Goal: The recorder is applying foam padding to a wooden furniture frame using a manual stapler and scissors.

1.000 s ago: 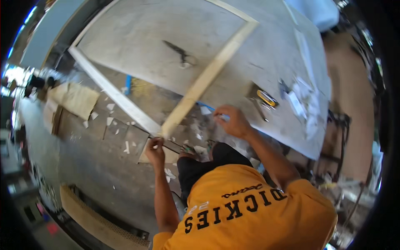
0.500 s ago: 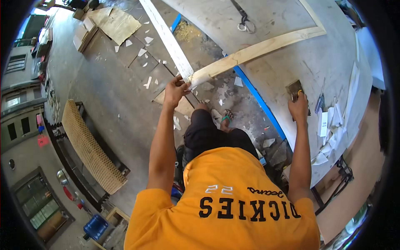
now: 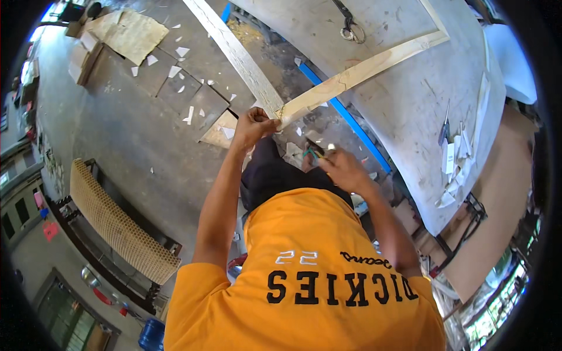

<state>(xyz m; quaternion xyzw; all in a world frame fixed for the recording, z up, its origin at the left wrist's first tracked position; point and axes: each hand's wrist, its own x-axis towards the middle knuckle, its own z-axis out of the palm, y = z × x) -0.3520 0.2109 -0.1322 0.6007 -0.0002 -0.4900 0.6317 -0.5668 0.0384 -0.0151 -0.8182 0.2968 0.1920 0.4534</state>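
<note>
My left hand point(image 3: 256, 124) is closed on the near corner of a wooden frame, where a whitish strip point(image 3: 231, 52) meets a pale plank point(image 3: 363, 67). My right hand point(image 3: 345, 169), slightly blurred, is wrapped round a dark tool with yellow on it point(image 3: 316, 146), below and right of that corner, over my legs. Black-handled scissors point(image 3: 349, 28) lie on the large pale table point(image 3: 410, 117), inside the frame. A screwdriver point(image 3: 445, 128) and crumpled white scraps point(image 3: 459, 167) lie toward the table's right side.
The table has a blue edge strip point(image 3: 357, 128). The concrete floor point(image 3: 123, 128) has scattered white scraps and a folded tan sheet point(image 3: 126, 32) with stacked boards point(image 3: 83, 58). A mesh-covered panel point(image 3: 120, 219) stands at left; a brown sheet point(image 3: 497, 205) is at the right.
My right hand reached to the table, took up the dark and yellow tool, and moved left with it toward the frame's corner. My left hand stays at that corner; the view has shifted.
</note>
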